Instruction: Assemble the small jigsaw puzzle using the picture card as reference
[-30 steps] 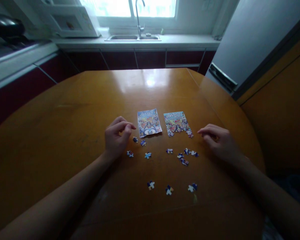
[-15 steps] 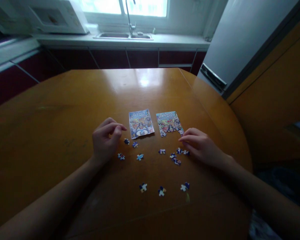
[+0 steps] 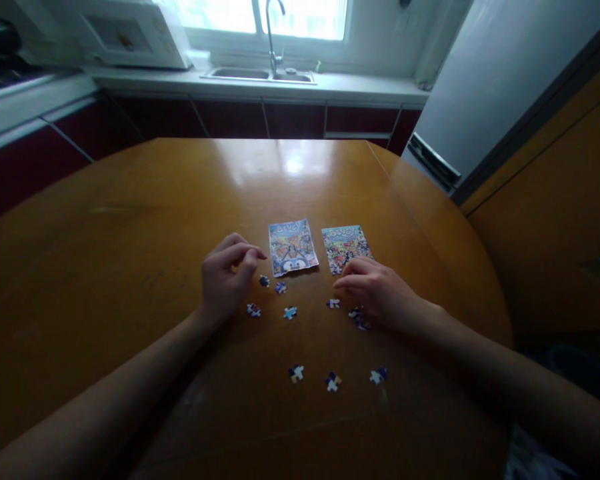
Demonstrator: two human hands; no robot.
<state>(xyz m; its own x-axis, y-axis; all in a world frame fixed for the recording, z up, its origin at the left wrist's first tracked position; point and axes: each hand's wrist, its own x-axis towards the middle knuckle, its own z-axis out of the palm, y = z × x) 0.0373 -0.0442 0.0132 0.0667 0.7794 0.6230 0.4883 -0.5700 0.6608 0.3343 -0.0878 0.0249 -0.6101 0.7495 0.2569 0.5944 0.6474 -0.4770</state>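
Note:
My left hand [image 3: 226,275] rests on the table left of the picture sheet [image 3: 293,247], its fingers curled and thumb against the index finger. Nothing shows in it. Close to its fingertips lie a dark puzzle piece [image 3: 265,281] and a blue-white puzzle piece [image 3: 281,287]. My right hand [image 3: 377,288] hovers over the lower edge of the partly assembled puzzle [image 3: 344,245], covering that edge. Its fingertips are drawn together; whether they pinch a piece is hidden. Just below them lies a small puzzle piece [image 3: 333,303], and joined or touching pieces [image 3: 356,314] sit partly under the hand.
Other loose pieces include a light blue piece [image 3: 291,313], a dark reddish piece [image 3: 253,310] and three nearer ones, among them a white-and-navy piece [image 3: 379,376]. The wooden table [image 3: 130,220] reaches back towards a counter with a sink [image 3: 240,73]. A fridge [image 3: 495,87] stands right.
My right hand has moved left, from the puzzle's lower right corner to below its lower left part. My left hand keeps its pose. The view has shifted slightly.

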